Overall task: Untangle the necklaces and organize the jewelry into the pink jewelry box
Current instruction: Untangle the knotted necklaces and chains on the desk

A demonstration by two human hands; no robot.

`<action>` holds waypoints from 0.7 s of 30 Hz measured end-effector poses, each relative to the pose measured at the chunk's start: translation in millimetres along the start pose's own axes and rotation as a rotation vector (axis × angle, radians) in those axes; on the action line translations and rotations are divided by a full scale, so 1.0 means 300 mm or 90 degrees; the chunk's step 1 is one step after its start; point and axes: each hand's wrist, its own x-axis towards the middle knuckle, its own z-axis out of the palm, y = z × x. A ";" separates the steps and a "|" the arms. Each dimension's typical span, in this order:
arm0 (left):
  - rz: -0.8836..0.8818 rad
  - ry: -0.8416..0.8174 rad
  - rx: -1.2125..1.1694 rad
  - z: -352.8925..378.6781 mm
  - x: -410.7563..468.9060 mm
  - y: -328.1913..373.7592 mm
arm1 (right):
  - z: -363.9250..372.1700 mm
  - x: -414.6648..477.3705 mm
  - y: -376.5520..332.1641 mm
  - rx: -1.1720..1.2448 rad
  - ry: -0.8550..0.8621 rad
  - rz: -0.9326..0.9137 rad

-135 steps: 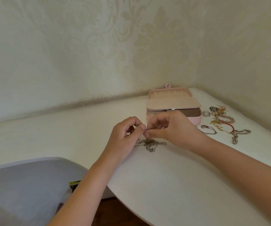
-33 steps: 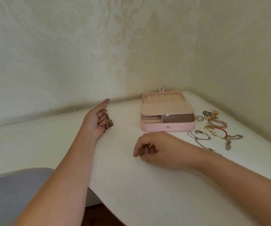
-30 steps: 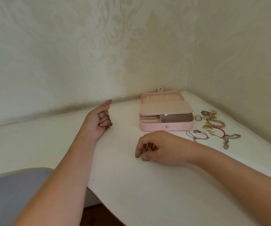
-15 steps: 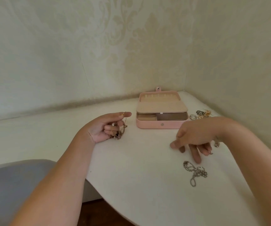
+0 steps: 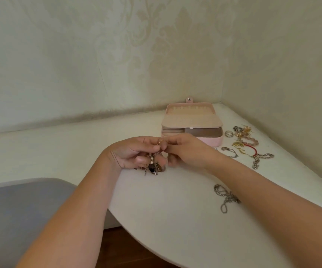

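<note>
While both hands meet over the middle of the table (image 5: 79, 147), I see the left hand (image 5: 135, 153) curled around the tangled necklaces (image 5: 153, 165), with a pearl drop and a dark pendant dangling below its fingers. The right hand (image 5: 187, 151) pinches a strand of the same tangle at the left thumb tip. Behind them the pink jewelry box (image 5: 192, 122) sits open near the far right corner. A silver chain (image 5: 226, 197) lies loose beside the right forearm, and a jewelry pile (image 5: 247, 144) spreads along the right edge.
</note>
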 end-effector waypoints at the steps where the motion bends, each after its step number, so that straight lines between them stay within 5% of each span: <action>1: 0.012 0.021 -0.003 -0.002 0.003 -0.002 | -0.010 -0.003 -0.006 0.026 0.003 0.018; 10: 0.122 0.151 -0.095 0.002 -0.011 0.005 | -0.119 -0.041 -0.070 0.464 0.064 0.028; 21: 0.232 0.458 -0.025 0.004 0.017 0.004 | -0.122 -0.061 -0.101 0.334 0.069 0.040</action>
